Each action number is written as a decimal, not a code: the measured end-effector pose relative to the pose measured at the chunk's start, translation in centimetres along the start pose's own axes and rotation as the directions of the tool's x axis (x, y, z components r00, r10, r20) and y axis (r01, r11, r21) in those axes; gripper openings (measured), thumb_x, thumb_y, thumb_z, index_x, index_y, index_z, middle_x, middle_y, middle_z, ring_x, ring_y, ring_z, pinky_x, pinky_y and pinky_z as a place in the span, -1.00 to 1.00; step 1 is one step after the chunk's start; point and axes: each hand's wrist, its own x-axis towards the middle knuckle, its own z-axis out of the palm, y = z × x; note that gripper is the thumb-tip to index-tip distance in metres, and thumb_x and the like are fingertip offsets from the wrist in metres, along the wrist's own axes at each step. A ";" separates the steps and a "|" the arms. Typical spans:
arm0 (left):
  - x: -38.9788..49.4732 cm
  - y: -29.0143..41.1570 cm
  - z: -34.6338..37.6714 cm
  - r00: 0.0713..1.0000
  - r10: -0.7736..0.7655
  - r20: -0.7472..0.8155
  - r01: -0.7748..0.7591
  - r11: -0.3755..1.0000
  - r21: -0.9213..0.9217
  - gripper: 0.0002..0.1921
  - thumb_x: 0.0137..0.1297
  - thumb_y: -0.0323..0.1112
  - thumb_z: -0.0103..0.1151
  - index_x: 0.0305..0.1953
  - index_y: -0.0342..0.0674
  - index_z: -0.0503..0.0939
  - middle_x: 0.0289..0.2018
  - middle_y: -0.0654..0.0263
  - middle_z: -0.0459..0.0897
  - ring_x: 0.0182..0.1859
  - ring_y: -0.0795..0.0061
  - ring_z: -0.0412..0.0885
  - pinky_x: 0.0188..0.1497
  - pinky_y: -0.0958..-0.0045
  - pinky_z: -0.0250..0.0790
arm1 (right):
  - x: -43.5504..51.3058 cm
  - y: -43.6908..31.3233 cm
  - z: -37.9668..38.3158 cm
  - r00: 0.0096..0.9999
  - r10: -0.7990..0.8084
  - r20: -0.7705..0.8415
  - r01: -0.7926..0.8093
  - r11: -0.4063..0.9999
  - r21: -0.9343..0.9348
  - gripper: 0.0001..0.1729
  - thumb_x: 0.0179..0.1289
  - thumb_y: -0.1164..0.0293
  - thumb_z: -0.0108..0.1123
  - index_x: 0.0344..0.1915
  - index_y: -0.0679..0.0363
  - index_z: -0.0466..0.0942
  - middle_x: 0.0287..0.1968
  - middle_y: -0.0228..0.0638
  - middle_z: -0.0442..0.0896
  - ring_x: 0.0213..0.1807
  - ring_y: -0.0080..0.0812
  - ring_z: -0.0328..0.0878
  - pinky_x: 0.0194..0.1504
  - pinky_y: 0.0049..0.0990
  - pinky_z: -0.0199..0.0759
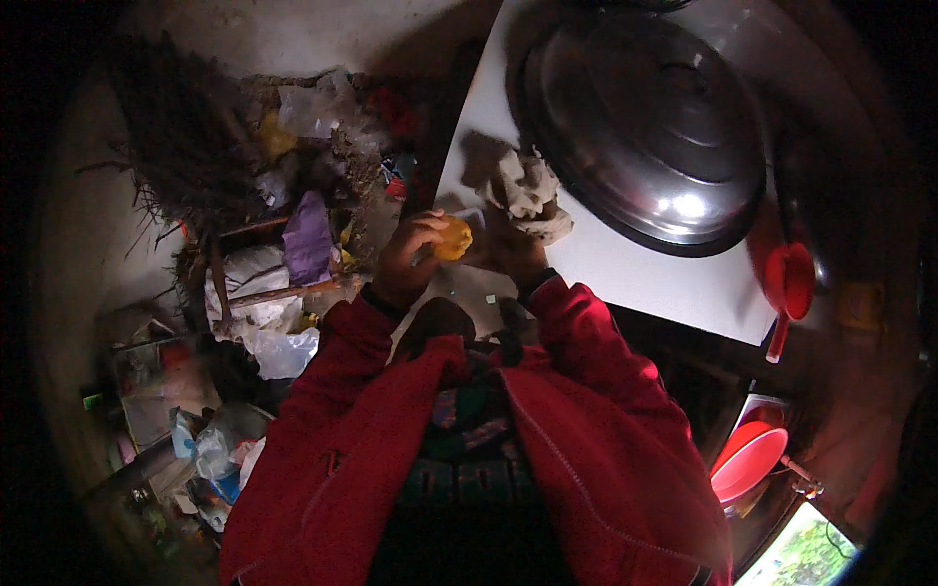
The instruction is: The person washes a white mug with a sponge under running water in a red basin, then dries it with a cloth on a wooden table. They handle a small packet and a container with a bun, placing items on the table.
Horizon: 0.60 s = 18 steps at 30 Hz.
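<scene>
My left hand (pixel 412 253) is closed around a small yellow-orange object (pixel 453 239), possibly a fruit, its fingers over the top. My right hand (pixel 519 253) lies in shadow at the near edge of a white tabletop, right below a crumpled beige cloth (pixel 529 192); whether it grips the cloth cannot be told. Between the hands is a small pale, clear-edged thing (pixel 473 218), too dark to name. Beyond the cloth, a large round metal lid (pixel 652 132) with a knob covers much of the white tabletop (pixel 659 286).
A red plastic ladle or dipper (pixel 790 282) sits at the tabletop's right corner. Lower right is a red basin (pixel 751 461). On the left are a bundle of dry twigs (pixel 176 132), a purple wrapper (pixel 308 238), a white sack (pixel 253 286) and plastic bags (pixel 282 351) on the floor.
</scene>
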 end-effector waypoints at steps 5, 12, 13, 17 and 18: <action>-0.3 -1.8 -0.7 0.999 0.002 0.035 -0.001 0.999 -0.039 -0.76 0.12 -0.65 0.20 -0.16 -0.29 0.52 0.02 0.08 0.60 0.21 0.06 0.54 0.24 0.18 0.40 | -0.2 -2.7 1.2 0.984 0.166 -0.058 -0.152 0.969 0.193 -0.70 0.31 0.40 0.30 0.00 0.28 0.61 -0.26 -0.28 0.70 -0.32 -0.43 0.67 -0.27 -0.40 0.64; 2.2 -4.3 -3.3 0.979 0.159 0.129 -0.140 0.980 -0.140 -0.71 0.10 -0.72 0.16 -0.14 -0.28 0.51 0.01 0.07 0.60 0.21 0.01 0.53 0.25 0.13 0.39 | -0.1 -7.5 2.5 0.971 0.238 0.020 -0.235 0.938 0.257 -0.70 0.38 0.34 0.26 0.01 0.26 0.58 -0.32 -0.32 0.67 -0.40 -0.47 0.61 -0.38 -0.50 0.53; 2.4 -4.8 -3.6 0.970 0.195 0.142 -0.168 0.969 -0.182 -0.70 0.09 -0.74 0.15 -0.14 -0.29 0.50 0.02 0.07 0.59 0.22 0.00 0.53 0.26 0.12 0.38 | 0.0 -8.9 3.2 0.961 0.262 0.086 -0.275 0.883 0.380 -0.69 0.38 0.32 0.26 0.02 0.26 0.57 -0.31 -0.32 0.67 -0.38 -0.46 0.62 -0.36 -0.50 0.53; 3.9 -6.6 -4.3 0.935 0.302 0.187 -0.234 0.920 -0.315 -0.68 0.09 -0.78 0.11 -0.13 -0.28 0.50 0.03 0.06 0.60 0.22 -0.01 0.52 0.25 0.12 0.39 | 1.6 -9.7 4.7 0.963 0.227 0.147 -0.266 0.886 0.379 -0.65 0.32 0.32 0.31 0.01 0.30 0.58 -0.16 -0.20 0.67 -0.15 -0.27 0.68 -0.15 -0.32 0.66; 4.2 -6.9 -4.6 0.929 0.313 0.198 -0.235 0.912 -0.337 -0.68 0.10 -0.78 0.10 -0.13 -0.28 0.51 0.02 0.06 0.60 0.22 0.00 0.53 0.24 0.14 0.41 | 2.0 -9.9 4.5 0.978 0.113 0.175 -0.167 0.928 0.332 -0.67 0.29 0.36 0.32 -0.04 0.35 0.59 -0.13 -0.15 0.67 -0.08 -0.20 0.68 -0.07 -0.25 0.67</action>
